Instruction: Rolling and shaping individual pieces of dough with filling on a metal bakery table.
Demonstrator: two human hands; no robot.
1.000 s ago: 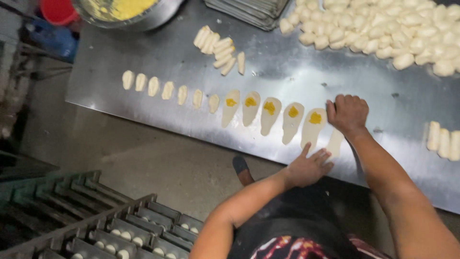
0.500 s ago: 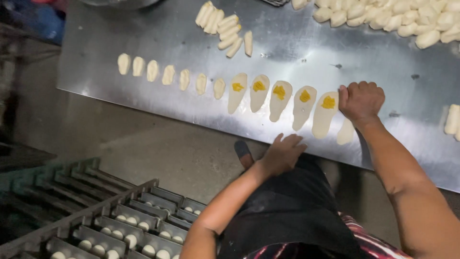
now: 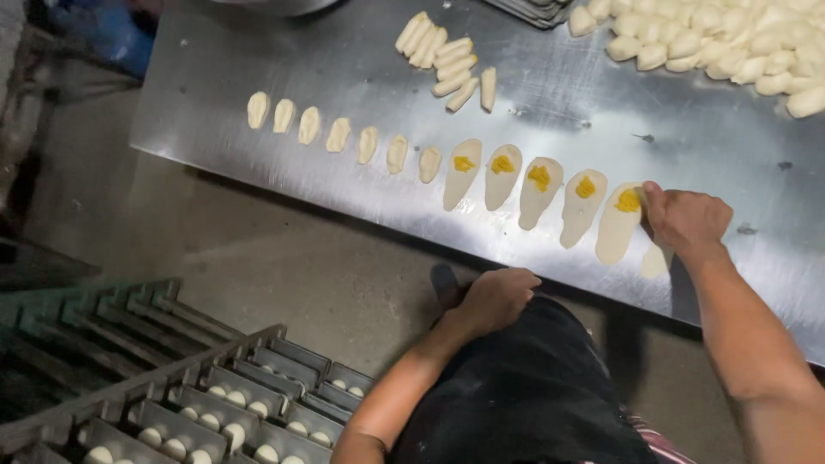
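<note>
My right hand (image 3: 687, 219) lies with curled fingers over a flat dough piece (image 3: 656, 260) on the steel table (image 3: 567, 107); only the piece's lower tip shows. Its thumb touches the neighbouring flat dough piece with yellow filling (image 3: 620, 219). Several more filled flat pieces (image 3: 540, 189) run leftward in a row, followed by several small plain dough lumps (image 3: 339, 135). My left hand (image 3: 497, 296) is loosely closed at the table's front edge and holds nothing that I can see.
A cluster of dough rolls (image 3: 447, 56) lies at the table's back. A large pile of dough lumps (image 3: 730, 43) fills the back right corner. A rack of metal trays with dough balls (image 3: 215, 408) stands lower left on the concrete floor.
My left hand has drawn back from beside the right hand to the table's edge and curled. My right hand stays on the rightmost piece. The view has shifted.
</note>
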